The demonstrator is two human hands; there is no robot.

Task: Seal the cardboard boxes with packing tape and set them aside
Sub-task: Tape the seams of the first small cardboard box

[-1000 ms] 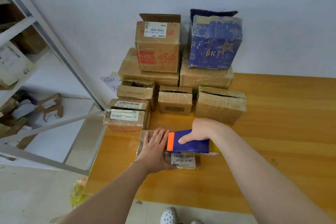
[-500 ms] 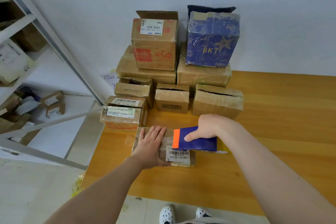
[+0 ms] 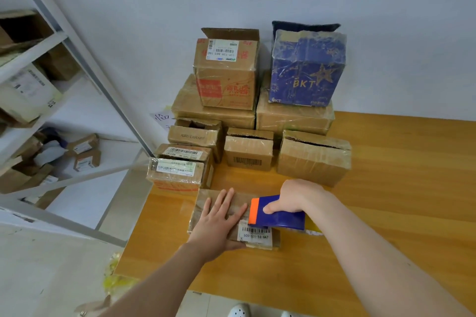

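A flat cardboard box point(image 3: 206, 199) with a barcode label lies on the wooden table point(image 3: 386, 201) near its front left corner. My left hand point(image 3: 219, 219) rests flat on the box's top, fingers straight, thumb down its near side. My right hand point(image 3: 296, 197) grips a blue tape dispenser point(image 3: 279, 217) with an orange front edge, set on the right half of the box top. Clear tape shines on the box's left part.
Several boxes are piled against the wall behind: a small labelled stack point(image 3: 177, 171), a brown box point(image 3: 248, 153), a wrapped box point(image 3: 314, 158), a tall open box point(image 3: 226, 72) and a blue BKT box point(image 3: 306, 67). A metal shelf point(image 3: 38, 100) with parcels stands left.
The dispenser has slid right along the box top with my right hand, uncovering the barcode label. My left hand stays pressed on the box.
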